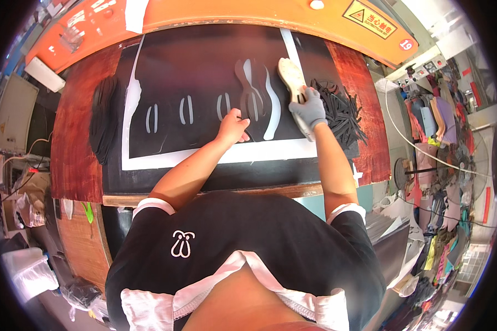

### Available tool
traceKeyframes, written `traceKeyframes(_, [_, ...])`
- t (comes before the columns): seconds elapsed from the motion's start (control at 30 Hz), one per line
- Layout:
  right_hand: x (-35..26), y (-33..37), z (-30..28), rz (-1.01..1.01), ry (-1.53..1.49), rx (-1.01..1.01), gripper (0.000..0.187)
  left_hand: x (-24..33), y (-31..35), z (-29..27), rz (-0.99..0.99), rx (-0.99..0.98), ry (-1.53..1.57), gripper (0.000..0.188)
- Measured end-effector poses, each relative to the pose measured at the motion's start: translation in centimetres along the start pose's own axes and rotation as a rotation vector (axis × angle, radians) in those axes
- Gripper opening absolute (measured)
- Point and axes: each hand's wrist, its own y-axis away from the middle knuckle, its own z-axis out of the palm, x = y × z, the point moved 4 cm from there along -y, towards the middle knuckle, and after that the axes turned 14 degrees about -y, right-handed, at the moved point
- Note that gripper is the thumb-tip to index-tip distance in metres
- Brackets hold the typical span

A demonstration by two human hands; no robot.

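Observation:
A black sheet [182, 66] with several pairs of slits lies in front of me over a white layer [176, 160] that shows round its edges. Bare, with its fingers pinched together, my left hand [233, 127] is at the lower left edge of a loose sole-shaped cut-out [245, 99]; whatever sits between the fingertips is hidden. Pale gaps show beside that cut-out. In a grey glove, my right hand [310, 109] wraps round the middle of a cream sole-shaped cutting die [290, 76], tilted at the sheet's right side.
Dark sole-shaped pieces [102, 118] are stacked at the left. A heap of thin black strips [341, 113] lies just right of my gloved hand. An orange machine beam [204, 12] spans the far side, above the reddish board [74, 132]. Coloured material scraps [433, 118] crowd the right.

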Motion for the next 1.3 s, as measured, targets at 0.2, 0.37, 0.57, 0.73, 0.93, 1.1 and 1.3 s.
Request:
traceKeyframes(0.2, [4.3,-1.4,-2.5,0.202,-1.501,-0.335,0.045,-0.5,-0.1,0.1,0.072,0.008,0.044,0.034])
traceKeyframes(0.37, [5.3,0.3,-3.4,0.362,-1.995,-0.515,0.045,-0.5,-0.5,0.2,0.073,-0.030,0.015,0.033])
traceKeyframes(0.57, [7.3,0.7,-3.9,0.386,-2.127,-0.270,0.051,-0.5,-0.5,0.1,0.056,-0.018,0.011,0.035])
traceKeyframes(0.73, [10.3,0.9,-4.0,0.498,-2.034,0.150,0.056,-0.5,-0.5,0.0,0.066,-0.009,0.023,0.035])
traceKeyframes(0.93, [8.9,4.9,-7.1,0.333,-0.374,0.722,0.066,-0.3,-0.3,0.0,0.092,0.007,0.067,0.026])
traceKeyframes(1.1, [7.8,8.2,-9.3,0.232,-0.272,0.742,0.051,-0.2,-0.1,0.0,0.106,-0.007,0.070,0.021])
traceKeyframes(1.3, [12.4,11.1,-3.6,0.751,-1.046,0.168,0.034,-0.2,-0.1,0.1,0.120,-0.017,0.053,0.023])
